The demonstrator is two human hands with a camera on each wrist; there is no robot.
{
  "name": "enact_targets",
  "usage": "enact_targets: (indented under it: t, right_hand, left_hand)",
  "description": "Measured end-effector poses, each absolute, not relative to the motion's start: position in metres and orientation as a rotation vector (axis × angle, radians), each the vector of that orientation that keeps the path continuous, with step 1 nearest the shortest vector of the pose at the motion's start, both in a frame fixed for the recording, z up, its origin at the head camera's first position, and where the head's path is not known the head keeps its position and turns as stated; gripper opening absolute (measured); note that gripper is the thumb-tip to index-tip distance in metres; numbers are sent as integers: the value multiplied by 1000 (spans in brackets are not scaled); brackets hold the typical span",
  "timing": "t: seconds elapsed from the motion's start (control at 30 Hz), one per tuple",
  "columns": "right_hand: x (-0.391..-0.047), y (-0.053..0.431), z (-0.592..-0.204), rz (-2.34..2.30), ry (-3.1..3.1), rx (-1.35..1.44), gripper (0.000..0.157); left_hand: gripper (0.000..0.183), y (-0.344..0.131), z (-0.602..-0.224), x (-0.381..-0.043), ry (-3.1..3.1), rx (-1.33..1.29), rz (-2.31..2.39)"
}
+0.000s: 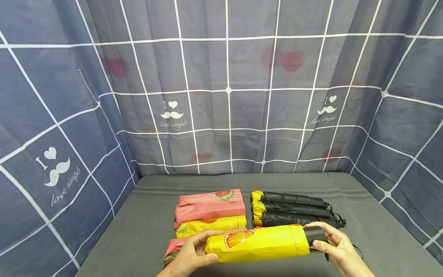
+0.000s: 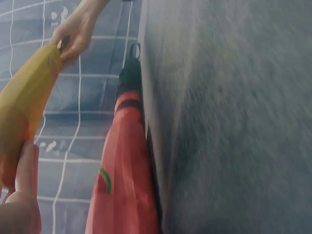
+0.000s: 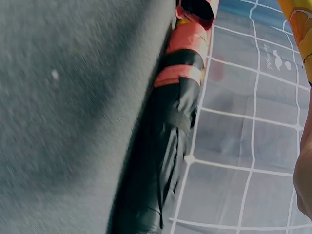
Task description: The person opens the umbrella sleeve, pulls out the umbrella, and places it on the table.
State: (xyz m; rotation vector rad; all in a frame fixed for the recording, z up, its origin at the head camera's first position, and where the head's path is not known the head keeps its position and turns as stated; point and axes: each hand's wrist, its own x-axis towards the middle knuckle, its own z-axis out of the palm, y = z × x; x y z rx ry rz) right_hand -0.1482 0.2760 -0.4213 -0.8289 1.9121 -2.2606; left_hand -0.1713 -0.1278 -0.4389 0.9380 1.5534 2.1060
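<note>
Both hands hold up a folded yellow umbrella (image 1: 266, 244) with an orange-slice print, lying crosswise above the table. My left hand (image 1: 195, 252) grips its left end, thumb in front and fingers behind. At the other end, my right hand (image 1: 337, 246) pinches the black handle (image 1: 315, 235), from which a dark strap hangs. Behind the held umbrella lie a pink umbrella (image 1: 209, 207) with a watermelon print and another yellow umbrella (image 1: 211, 225). A second pink umbrella (image 1: 173, 248) is partly hidden by my left hand; the left wrist view shows a red umbrella (image 2: 124, 161) with a dark end.
Three black folded umbrellas (image 1: 294, 209) with yellow ends lie side by side at the back right. They rest on the grey table cover (image 1: 131, 231). A blue-grey curtain (image 1: 207, 115) with white lines encloses the table at the back and both sides.
</note>
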Motion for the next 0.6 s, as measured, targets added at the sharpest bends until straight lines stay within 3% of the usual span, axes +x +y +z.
enact_targets:
  t: [0.6]
  right_hand:
    - [-152, 297, -422, -2292, 1926, -1004, 43]
  left_hand:
    - [44, -152, -433, -183, 1727, 897, 2145]
